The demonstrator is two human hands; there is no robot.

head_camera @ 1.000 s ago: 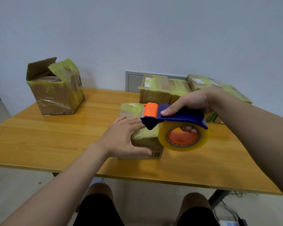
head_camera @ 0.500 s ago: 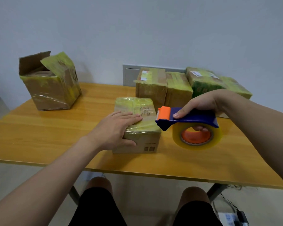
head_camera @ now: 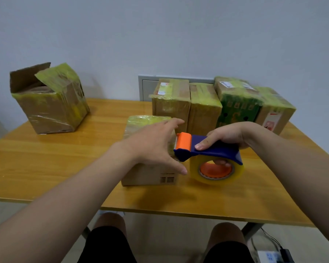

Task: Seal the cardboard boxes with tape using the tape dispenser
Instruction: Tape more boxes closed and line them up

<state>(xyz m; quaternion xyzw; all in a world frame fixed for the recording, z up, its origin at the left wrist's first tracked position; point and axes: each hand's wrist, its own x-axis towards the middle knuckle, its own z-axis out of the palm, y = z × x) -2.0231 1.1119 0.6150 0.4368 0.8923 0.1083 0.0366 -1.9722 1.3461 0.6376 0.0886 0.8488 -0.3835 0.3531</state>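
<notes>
Steadies the small box (head_camera: 148, 175), which sits mid-counter (head_camera: 65, 168) towards the front edge, with the left hand (head_camera: 156, 145): laid flat over the lid, fingers straight and spread, thumb reaching down the right-hand side. Grips the tape dispenser (head_camera: 213, 150) in the right hand (head_camera: 226, 135), fingers curled round the handle inside the tape roll (head_camera: 217, 173), forefinger stretched along the blue top. Holds the orange head (head_camera: 183, 142) just beside the box's upper right edge; cannot tell whether it touches.

To do the step well: press the left palm down firmly, since so small a box probably slides easily. Set the orange head squarely against the right side just under the lid, push to stick the tape's end, then draw across the top in one straight, even pull. Slide the left fingers clear of that path first, or risk taping over them. Tip the dispenser down only at the far side to cut. Mind the row of taped boxes (head_camera: 171, 103) at the far edge, close behind. Leave the open box (head_camera: 49, 107) at the far left corner until this one is sealed.
</notes>
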